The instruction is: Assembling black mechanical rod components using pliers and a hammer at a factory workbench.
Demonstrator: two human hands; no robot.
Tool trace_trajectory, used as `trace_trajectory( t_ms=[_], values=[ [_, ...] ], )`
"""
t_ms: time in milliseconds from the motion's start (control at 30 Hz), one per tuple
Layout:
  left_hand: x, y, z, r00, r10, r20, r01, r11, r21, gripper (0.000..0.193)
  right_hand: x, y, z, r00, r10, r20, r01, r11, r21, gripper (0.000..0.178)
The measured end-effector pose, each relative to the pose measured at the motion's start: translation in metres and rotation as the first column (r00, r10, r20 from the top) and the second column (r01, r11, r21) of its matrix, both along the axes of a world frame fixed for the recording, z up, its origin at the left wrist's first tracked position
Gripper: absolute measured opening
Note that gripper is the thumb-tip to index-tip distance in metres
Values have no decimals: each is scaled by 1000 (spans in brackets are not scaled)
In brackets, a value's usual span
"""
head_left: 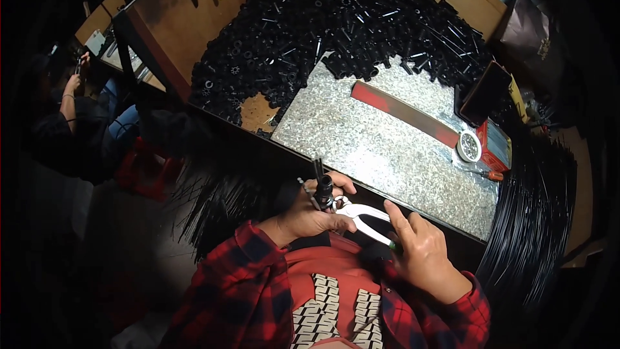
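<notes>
Close to my body, below the work surface's front edge, my left hand (313, 213) is closed around a black cylindrical part (324, 190). Thin dark rods stick up from its top. Small silvery bits show beside the fingers of that hand. My right hand (423, 249) grips silver pliers (374, 216) with green on the handle, its index finger stretched along them. The pliers' jaws meet the lower part of the black cylinder, at a small metal ring. Just what the jaws grasp is too small to tell.
A large heap of black cylindrical parts (336, 13) covers the back of the speckled board (387, 155). On the board lie a red-brown strip (407, 115), a white dish (469, 147) of small metal pieces, and an orange-handled screwdriver (494, 175). Long black rods (529, 213) hang right. Another person sits left.
</notes>
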State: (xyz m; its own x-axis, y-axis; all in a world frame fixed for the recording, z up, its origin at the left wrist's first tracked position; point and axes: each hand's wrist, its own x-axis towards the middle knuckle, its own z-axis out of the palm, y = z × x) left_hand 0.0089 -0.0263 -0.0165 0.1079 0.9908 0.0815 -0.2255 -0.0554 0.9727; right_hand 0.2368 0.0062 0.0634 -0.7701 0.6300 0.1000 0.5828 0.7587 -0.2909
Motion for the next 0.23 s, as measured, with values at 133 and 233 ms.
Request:
trace_trajectory(
  t_ms=[133, 233],
  values=[
    [-4, -1, -3, 1000, -14, 22, 15, 999, -38, 78, 2, 0, 2, 1000, -5, 10, 4, 996, 84, 67],
    [-5, -1, -1, 1000, -26, 16, 26, 1000, 8, 81, 2, 3, 12, 997, 75, -7, -74, 988, 134, 66]
  ],
)
